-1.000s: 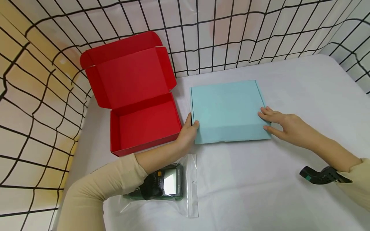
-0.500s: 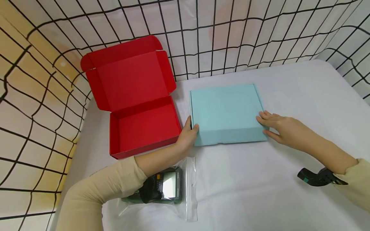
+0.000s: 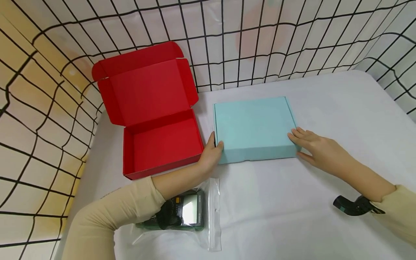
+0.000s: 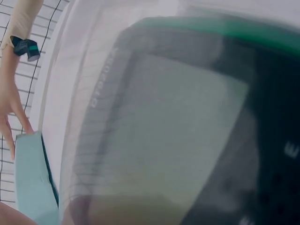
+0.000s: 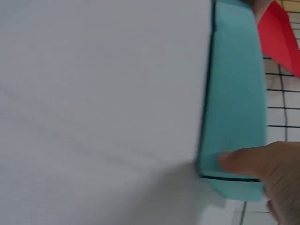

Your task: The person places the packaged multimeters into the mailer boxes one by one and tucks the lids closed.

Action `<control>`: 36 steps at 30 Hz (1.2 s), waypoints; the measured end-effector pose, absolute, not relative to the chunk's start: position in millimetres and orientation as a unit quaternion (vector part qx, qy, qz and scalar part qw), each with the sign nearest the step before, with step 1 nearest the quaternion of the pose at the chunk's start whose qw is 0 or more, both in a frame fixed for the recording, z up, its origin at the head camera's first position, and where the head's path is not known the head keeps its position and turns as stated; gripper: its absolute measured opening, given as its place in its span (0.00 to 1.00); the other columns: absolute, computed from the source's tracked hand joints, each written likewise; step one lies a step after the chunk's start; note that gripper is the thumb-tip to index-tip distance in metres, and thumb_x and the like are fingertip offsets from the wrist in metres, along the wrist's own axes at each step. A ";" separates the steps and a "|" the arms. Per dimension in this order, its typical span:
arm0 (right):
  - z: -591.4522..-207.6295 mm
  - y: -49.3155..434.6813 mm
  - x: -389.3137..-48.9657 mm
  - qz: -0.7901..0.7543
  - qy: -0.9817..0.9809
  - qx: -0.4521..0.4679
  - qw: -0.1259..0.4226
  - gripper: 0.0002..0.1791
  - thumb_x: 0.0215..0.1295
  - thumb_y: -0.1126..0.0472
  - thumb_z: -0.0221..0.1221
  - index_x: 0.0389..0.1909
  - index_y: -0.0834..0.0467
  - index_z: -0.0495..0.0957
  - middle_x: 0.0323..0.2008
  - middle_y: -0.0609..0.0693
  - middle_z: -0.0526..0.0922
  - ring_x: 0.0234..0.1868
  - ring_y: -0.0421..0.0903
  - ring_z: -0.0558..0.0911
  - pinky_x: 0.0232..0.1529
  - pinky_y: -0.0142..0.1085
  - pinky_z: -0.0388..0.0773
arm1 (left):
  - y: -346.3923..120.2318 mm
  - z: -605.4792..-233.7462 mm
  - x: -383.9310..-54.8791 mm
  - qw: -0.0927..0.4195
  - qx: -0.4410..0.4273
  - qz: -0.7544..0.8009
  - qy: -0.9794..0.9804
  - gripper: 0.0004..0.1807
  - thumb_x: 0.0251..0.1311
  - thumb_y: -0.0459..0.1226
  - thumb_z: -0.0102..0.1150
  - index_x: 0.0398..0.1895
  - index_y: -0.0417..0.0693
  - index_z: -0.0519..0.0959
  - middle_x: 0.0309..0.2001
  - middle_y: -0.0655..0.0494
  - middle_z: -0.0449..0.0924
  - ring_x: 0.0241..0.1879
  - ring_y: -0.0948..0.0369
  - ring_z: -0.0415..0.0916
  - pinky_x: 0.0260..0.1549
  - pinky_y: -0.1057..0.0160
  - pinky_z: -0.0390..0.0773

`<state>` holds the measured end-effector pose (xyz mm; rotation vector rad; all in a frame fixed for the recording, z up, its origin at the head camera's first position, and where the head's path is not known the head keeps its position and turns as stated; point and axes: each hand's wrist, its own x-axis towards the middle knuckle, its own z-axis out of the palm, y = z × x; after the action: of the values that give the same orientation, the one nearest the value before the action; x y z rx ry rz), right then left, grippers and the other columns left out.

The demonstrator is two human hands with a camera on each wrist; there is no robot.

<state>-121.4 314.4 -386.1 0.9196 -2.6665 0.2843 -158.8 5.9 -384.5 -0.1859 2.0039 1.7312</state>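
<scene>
Between left hand [image 3: 209,156] and right hand [image 3: 314,148] lies the blue box [image 3: 255,124], long axis nine to three o'clock. Both grip it, left at eight o'clock, right at four.

Blue box: light blue, flat rectangular cardboard box [image 3: 255,124], plain top as far as I can see
Lid: closed, with a thin dark seam running along the bottom of its front face
Pose: lying flat, long side going left to right, front edge angled just a bit
Spot: on the white cloth [image 3: 276,209], just right of the opened red cardboard box [image 3: 165,144]
Left end: left hand [image 3: 210,153] has the front corner, thumb and a finger either side
Right end: right hand [image 3: 316,148] rests fingers on the edge, thumb pressed to the front face
</scene>
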 end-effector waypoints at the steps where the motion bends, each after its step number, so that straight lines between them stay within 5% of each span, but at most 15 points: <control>1: -388.8 314.4 -121.5 0.100 -0.927 0.320 0.169 0.29 0.50 0.58 0.65 0.53 0.67 0.73 0.53 0.66 0.74 0.51 0.62 0.75 0.34 0.47 0.78 | 6.1 -384.5 -158.7 0.241 -0.068 0.631 0.734 0.33 0.68 0.39 0.38 0.72 0.50 0.38 0.72 0.57 0.38 0.70 0.58 0.38 0.67 0.56 0.49; 3: -394.7 315.1 -122.8 0.101 -0.918 0.324 0.205 0.26 0.62 0.48 0.54 0.50 0.67 0.75 0.50 0.66 0.76 0.48 0.62 0.77 0.33 0.47 0.78 | 6.0 -384.6 -158.3 0.241 -0.066 0.626 0.739 0.33 0.68 0.39 0.38 0.72 0.51 0.38 0.72 0.57 0.38 0.69 0.58 0.39 0.67 0.56 0.50; 6: -399.3 315.8 -124.8 0.101 -0.907 0.333 0.236 0.38 0.68 0.40 0.30 0.48 0.67 0.76 0.48 0.66 0.77 0.46 0.62 0.78 0.33 0.48 0.78 | 5.5 -385.2 -157.9 0.241 -0.064 0.620 0.744 0.33 0.68 0.40 0.39 0.72 0.51 0.38 0.72 0.57 0.38 0.69 0.58 0.40 0.66 0.55 0.51; 8: -399.4 316.9 -125.7 0.099 -0.905 0.340 0.235 0.37 0.68 0.41 0.31 0.49 0.67 0.76 0.49 0.65 0.77 0.47 0.61 0.78 0.34 0.48 0.78 | 5.3 -385.5 -158.2 0.241 -0.064 0.619 0.745 0.34 0.68 0.40 0.39 0.72 0.51 0.38 0.72 0.57 0.38 0.69 0.58 0.40 0.66 0.55 0.51; 10: -398.0 317.9 -125.6 0.096 -0.906 0.346 0.222 0.27 0.66 0.47 0.48 0.50 0.68 0.75 0.50 0.65 0.76 0.48 0.61 0.77 0.36 0.48 0.78 | 5.3 -385.4 -158.4 0.240 -0.064 0.618 0.746 0.34 0.68 0.40 0.39 0.72 0.51 0.38 0.72 0.57 0.38 0.69 0.58 0.40 0.66 0.55 0.52; 12: -398.4 319.2 -125.4 0.093 -0.909 0.346 0.213 0.26 0.54 0.57 0.63 0.52 0.68 0.73 0.51 0.66 0.75 0.50 0.61 0.76 0.37 0.49 0.77 | 5.7 -385.4 -158.7 0.240 -0.065 0.618 0.746 0.34 0.68 0.40 0.39 0.72 0.52 0.38 0.72 0.57 0.38 0.69 0.58 0.40 0.66 0.55 0.53; 14: -399.3 319.7 -124.3 0.095 -0.911 0.342 0.210 0.35 0.38 0.67 0.70 0.53 0.67 0.73 0.52 0.66 0.75 0.52 0.61 0.75 0.38 0.49 0.77 | 5.7 -385.1 -158.2 0.240 -0.067 0.617 0.746 0.34 0.68 0.40 0.40 0.72 0.52 0.38 0.72 0.57 0.38 0.69 0.58 0.40 0.66 0.55 0.53; 15: -400.2 319.8 -123.7 0.095 -0.912 0.338 0.211 0.35 0.37 0.68 0.70 0.54 0.66 0.72 0.52 0.65 0.75 0.52 0.60 0.75 0.38 0.49 0.77 | 5.7 -385.1 -158.1 0.240 -0.068 0.617 0.747 0.34 0.68 0.41 0.40 0.72 0.52 0.38 0.72 0.57 0.38 0.69 0.58 0.40 0.66 0.55 0.53; 18: -404.6 319.7 -122.2 0.101 -0.911 0.327 0.232 0.23 0.62 0.53 0.56 0.53 0.64 0.73 0.51 0.63 0.76 0.51 0.58 0.76 0.38 0.48 0.77 | 5.9 -385.4 -157.7 0.239 -0.070 0.618 0.746 0.34 0.68 0.40 0.40 0.72 0.52 0.38 0.72 0.57 0.38 0.70 0.59 0.39 0.66 0.56 0.52; 21: -407.7 319.4 -121.4 0.105 -0.906 0.322 0.252 0.33 0.69 0.43 0.31 0.52 0.63 0.75 0.50 0.62 0.78 0.49 0.57 0.78 0.38 0.46 0.77 | 6.2 -385.9 -157.4 0.236 -0.070 0.619 0.746 0.34 0.68 0.40 0.40 0.72 0.52 0.38 0.72 0.57 0.38 0.70 0.59 0.39 0.66 0.56 0.52; 36: -408.7 322.5 -124.3 0.099 -0.892 0.343 0.276 0.32 0.70 0.45 0.32 0.50 0.65 0.75 0.48 0.62 0.79 0.48 0.56 0.79 0.38 0.44 0.76 | 5.5 -384.6 -156.0 0.244 -0.064 0.623 0.740 0.34 0.68 0.40 0.39 0.72 0.54 0.38 0.72 0.58 0.39 0.68 0.57 0.42 0.64 0.53 0.57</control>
<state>-124.3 322.5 -408.7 0.9219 -2.3974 0.2650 -156.0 5.5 -384.6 -0.1739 2.0220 1.7025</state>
